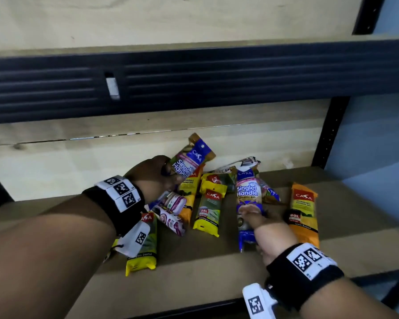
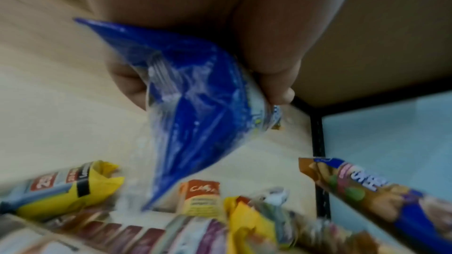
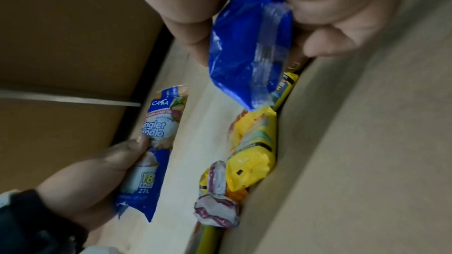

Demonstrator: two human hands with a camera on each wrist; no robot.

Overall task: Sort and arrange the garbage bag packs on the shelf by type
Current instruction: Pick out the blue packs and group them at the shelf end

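While both arms reach onto the brown shelf board (image 1: pixel 217 272), each hand grasps one blue Singlet Handle pack; the left hand (image 1: pixel 152 176) has its fingers and thumb wrapped round the lower end of a raised blue pack (image 1: pixel 191 157), which tilts up toward the pale back panel (image 1: pixel 55 162) near the middle of the shelf's rear edge; the right hand (image 1: pixel 260 223) clasps the lower part of a second blue pack (image 1: pixel 248 199), whose top end points toward the rear edge, right of centre. Between the hands lies a loose pile; a yellow 25L pack (image 1: pixel 207 210) sits just left of the right-hand pack, with another yellow pack (image 1: pixel 143 245) partly under the left wrist; purple-and-white rolls (image 1: pixel 173 210) lie beside the left wrist; an orange 60L pack (image 1: pixel 304 215) lies just right of the right hand, toward the shelf's right edge. A dark metal beam (image 1: pixel 194 81) of the shelf above crosses overhead.
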